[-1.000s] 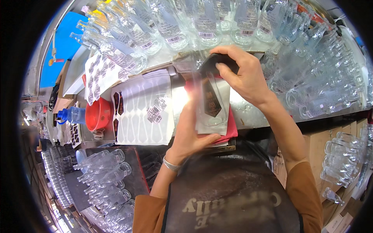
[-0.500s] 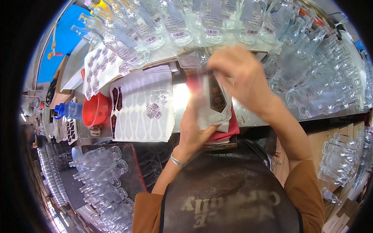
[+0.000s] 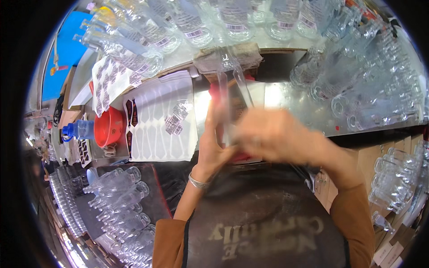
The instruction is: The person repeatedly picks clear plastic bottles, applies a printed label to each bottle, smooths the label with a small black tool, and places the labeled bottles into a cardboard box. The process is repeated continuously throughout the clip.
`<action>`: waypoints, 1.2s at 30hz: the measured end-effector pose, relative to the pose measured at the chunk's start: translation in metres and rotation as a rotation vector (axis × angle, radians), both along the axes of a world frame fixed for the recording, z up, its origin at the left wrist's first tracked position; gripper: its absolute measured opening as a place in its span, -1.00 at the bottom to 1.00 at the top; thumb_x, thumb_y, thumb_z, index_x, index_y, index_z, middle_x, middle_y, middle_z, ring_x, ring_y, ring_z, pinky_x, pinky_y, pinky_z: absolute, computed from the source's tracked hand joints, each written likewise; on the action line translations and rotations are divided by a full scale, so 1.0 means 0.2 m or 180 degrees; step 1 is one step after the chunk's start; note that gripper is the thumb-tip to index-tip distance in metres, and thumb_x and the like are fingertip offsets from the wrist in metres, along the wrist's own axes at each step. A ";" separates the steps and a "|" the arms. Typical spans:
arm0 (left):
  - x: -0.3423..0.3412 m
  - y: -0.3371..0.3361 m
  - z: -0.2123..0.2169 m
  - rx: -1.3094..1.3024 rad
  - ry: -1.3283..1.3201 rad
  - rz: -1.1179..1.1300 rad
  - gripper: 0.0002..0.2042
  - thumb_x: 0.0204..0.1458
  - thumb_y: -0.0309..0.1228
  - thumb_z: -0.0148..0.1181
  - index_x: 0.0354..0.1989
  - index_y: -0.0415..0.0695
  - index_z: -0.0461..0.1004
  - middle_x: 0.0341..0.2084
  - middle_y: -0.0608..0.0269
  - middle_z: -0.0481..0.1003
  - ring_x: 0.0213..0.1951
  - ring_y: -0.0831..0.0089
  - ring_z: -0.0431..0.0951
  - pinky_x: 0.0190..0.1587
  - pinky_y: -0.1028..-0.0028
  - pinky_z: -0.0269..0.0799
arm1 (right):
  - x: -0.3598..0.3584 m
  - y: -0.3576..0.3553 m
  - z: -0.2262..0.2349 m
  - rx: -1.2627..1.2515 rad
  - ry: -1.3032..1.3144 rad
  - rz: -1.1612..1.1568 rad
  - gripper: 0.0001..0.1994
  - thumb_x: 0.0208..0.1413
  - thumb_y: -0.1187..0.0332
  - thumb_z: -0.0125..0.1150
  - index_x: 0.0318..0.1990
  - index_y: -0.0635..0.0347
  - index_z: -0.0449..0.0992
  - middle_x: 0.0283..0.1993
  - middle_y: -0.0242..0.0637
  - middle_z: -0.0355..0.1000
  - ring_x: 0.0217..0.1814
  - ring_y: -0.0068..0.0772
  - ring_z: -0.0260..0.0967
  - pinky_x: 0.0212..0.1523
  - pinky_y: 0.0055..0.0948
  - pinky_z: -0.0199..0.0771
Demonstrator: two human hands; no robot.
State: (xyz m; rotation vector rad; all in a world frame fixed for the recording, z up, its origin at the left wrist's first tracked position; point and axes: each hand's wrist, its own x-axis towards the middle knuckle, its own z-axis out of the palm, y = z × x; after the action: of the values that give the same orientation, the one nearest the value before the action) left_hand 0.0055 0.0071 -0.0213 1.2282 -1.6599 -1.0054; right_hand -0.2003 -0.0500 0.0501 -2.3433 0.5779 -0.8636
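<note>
A clear glass bottle (image 3: pixel 235 77) lies in front of me with its neck pointing away. The neck end rests over a cloth-wrapped block (image 3: pixel 249 55). My left hand (image 3: pixel 212 145) is closed round the left side of the bottle, thumb towards its near end. Motion smears my right hand (image 3: pixel 268 134), which is over the near part of the bottle and hides it; its fingers cannot be made out. Part of a dark tie-shaped label (image 3: pixel 239 103) shows at the bottle. Left of it lies a label sheet (image 3: pixel 156 134) with mostly blank cut-outs and several dark labels, a smaller printed label piece (image 3: pixel 178 118) on top.
Several labelled bottles (image 3: pixel 234 20) stand along the far shelf; many more bottles (image 3: pixel 357 94) lie at the right. A red bowl (image 3: pixel 108 127) and a blue-capped plastic bottle (image 3: pixel 82 129) are at the left. More glass bottles (image 3: pixel 120 210) lie on a lower surface at near left.
My right hand has swept from the bottle's neck end towards me, to its near part. My left hand still holds the bottle. The view has shifted slightly.
</note>
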 end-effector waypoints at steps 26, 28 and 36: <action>-0.01 -0.01 0.03 -0.0084 -0.0122 0.0007 0.08 -0.12 -0.57 0.43 0.51 -0.27 -0.26 0.35 -0.14 0.22 0.28 0.14 0.36 0.33 0.23 0.21 | 0.02 -0.49 0.12 -0.0514 0.0087 -0.1204 -0.69 0.11 0.39 0.27 0.02 0.22 0.56 -0.13 -0.05 0.59 -0.16 -0.01 0.56 -0.16 -0.28 0.54; -0.02 -0.01 0.03 -0.0095 -0.0171 0.0038 0.07 -0.11 -0.58 0.42 0.51 -0.28 -0.26 0.35 -0.13 0.23 0.27 0.16 0.38 0.31 0.25 0.24 | 0.04 -0.50 0.12 -0.0440 0.0371 -0.1121 -0.71 0.11 0.36 0.25 -0.02 0.23 0.57 -0.15 -0.03 0.59 -0.17 0.00 0.56 -0.17 -0.24 0.54; -0.04 0.00 0.06 -0.0100 -0.0187 0.0108 0.09 -0.12 -0.58 0.43 0.51 -0.28 -0.28 0.35 -0.12 0.22 0.27 0.15 0.37 0.32 0.23 0.24 | 0.06 -0.53 0.12 -0.0729 0.0202 -0.1260 -0.77 0.08 0.32 0.20 -0.12 0.12 0.59 -0.30 -0.07 0.57 -0.24 0.06 0.53 -0.21 -0.07 0.52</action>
State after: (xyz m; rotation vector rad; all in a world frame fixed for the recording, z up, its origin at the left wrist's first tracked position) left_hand -0.0033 0.0081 -0.0102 1.2720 -1.6881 -0.9270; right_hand -0.1877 -0.1559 0.0750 -2.5103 1.0432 -1.0809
